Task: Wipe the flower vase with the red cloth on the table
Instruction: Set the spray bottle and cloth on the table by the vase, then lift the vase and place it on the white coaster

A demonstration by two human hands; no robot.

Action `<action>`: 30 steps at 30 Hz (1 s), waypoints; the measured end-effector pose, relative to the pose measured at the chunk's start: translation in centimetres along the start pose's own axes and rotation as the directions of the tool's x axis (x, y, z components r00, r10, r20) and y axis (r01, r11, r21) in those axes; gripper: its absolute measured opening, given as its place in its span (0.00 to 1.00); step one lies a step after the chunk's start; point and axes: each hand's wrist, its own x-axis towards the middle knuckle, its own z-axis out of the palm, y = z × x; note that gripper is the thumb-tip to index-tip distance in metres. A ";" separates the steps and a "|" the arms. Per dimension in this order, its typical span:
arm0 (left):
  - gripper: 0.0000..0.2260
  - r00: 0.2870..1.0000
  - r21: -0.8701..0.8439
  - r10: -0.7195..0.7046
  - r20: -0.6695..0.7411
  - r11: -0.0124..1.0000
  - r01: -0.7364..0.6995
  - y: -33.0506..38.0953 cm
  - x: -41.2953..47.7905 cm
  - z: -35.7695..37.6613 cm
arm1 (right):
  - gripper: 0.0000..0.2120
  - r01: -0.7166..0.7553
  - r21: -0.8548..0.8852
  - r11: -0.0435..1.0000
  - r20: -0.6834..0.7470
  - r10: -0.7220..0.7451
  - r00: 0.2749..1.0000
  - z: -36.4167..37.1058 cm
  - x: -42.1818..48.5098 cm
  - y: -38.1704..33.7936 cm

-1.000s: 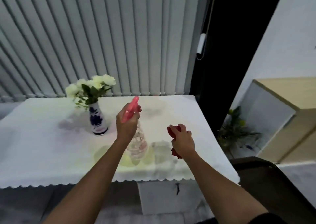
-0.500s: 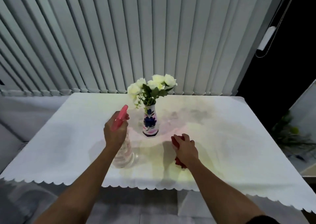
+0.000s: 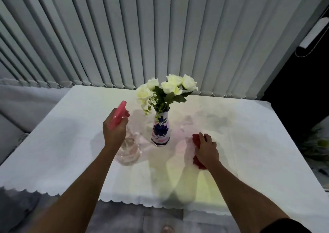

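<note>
The right hand [image 3: 206, 150] is closed around a crumpled red cloth [image 3: 196, 140] above the white-clothed table [image 3: 71, 152]. The left hand [image 3: 114, 127] grips a clear, pink-topped spray bottle [image 3: 127, 151]. Between them, slightly farther, stands the white-and-blue ceramic vase [image 3: 160, 129] (holding white roses [image 3: 167, 87]).

Single head view, close above table [image 3: 249, 126], facing forward-down toward blinds [image 3: 160, 37].

Glossy glazed ceramic vase [image 3: 160, 128] with blue painted flowers, standing on a matt white tablecloth [image 3: 71, 143] with a scalloped edge. Left of the vase: clear, shiny plastic spray bottle [image 3: 127, 151], translucent pink head. Right: soft red cloth [image 3: 196, 141].
</note>
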 end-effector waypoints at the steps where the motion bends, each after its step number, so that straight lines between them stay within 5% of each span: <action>1: 0.27 1.000 -0.006 -0.002 -0.005 1.000 0.002 -0.2 0.0 0.0 | 0.29 -0.007 -0.003 1.000 -0.004 0.007 1.000 0.5 0.3 0.1; 12: 0.30 0.997 -0.091 0.011 0.074 0.996 -0.004 0.1 0.2 -0.4 | 0.35 0.030 -0.240 0.970 0.062 -0.016 0.998 2.4 1.4 0.5; 15: 0.30 0.996 -0.087 0.012 0.093 0.996 -0.004 0.0 0.4 -0.9 | 0.35 0.188 0.079 0.979 -0.005 -0.188 0.982 1.6 2.2 -2.9; 18: 0.30 0.995 -0.056 0.000 0.099 0.998 0.006 0.0 0.4 -1.1 | 0.36 0.234 0.528 0.816 0.019 -0.287 0.958 0.9 2.1 -6.5; 25: 0.30 0.985 -0.037 -0.054 0.162 0.997 0.061 0.3 0.5 -1.7 | 0.29 0.188 0.692 0.697 0.048 -0.305 0.951 0.0 2.4 -11.1; 30: 0.16 0.964 -0.030 -0.124 0.234 0.991 0.134 0.5 0.8 -2.2 | 0.28 0.141 0.724 0.675 0.093 -0.298 0.950 0.3 3.7 -11.1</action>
